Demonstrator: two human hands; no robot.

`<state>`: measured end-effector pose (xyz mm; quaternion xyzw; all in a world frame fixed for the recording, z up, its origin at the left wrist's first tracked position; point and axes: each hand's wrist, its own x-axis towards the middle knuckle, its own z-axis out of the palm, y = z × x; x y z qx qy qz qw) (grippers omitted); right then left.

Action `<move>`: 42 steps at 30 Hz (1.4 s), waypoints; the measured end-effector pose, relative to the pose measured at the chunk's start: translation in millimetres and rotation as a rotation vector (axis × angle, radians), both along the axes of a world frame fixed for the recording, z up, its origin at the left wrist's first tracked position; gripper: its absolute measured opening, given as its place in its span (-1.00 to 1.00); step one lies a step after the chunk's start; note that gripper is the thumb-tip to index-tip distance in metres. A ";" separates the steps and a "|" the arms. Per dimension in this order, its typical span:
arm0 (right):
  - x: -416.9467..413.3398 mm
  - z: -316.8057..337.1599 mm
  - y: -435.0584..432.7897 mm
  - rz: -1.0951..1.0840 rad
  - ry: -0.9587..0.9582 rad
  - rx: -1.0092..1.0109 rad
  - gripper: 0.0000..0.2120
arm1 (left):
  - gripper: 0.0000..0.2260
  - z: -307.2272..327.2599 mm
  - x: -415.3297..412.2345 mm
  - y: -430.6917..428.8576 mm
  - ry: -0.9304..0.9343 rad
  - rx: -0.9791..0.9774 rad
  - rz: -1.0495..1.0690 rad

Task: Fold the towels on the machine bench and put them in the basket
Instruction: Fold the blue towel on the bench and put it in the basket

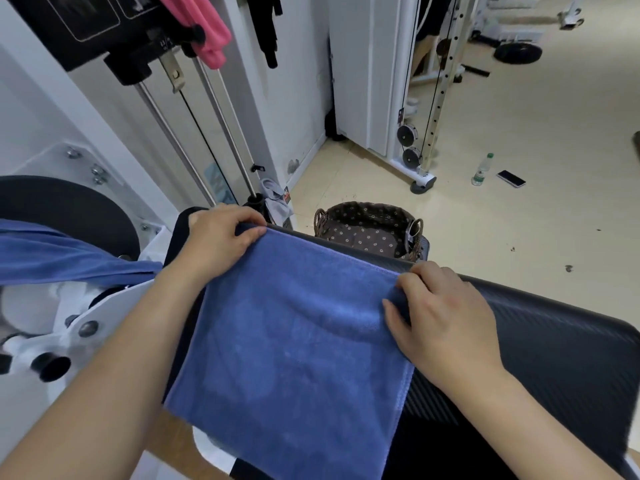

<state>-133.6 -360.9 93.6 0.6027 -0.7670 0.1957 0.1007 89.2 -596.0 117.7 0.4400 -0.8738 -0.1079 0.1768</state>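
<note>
Your blue towel [294,341] lies spread flat on the black ribbed bench pad [536,341]. Its long axis runs from the pad's far edge back toward you, skewed a little so the far edge slants from far left down to the right. The near end passes over the pad's near-left edge.

A second blue towel [62,254] is draped over the white machine frame at the left. The wicker basket [367,230], lined with flowered cloth, stands on the pale floor [519,220] just beyond the pad's far edge. Farther right on the floor a water bottle [482,169] stands beside a phone [511,178]. Pink bands [204,26] hang from the cable machine at the far left.

Your left hand [218,237] pinches the towel's far-left corner between thumb and curled fingers. Your right hand [440,317] grips the far-right corner, fingers bent over the edge, with the cloth bunched into a ridge beside them.
</note>
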 end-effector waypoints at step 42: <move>109.0 -97.7 137.9 0.653 0.257 0.199 -0.70 | -0.87 -109.2 157.5 154.2 0.640 0.605 0.934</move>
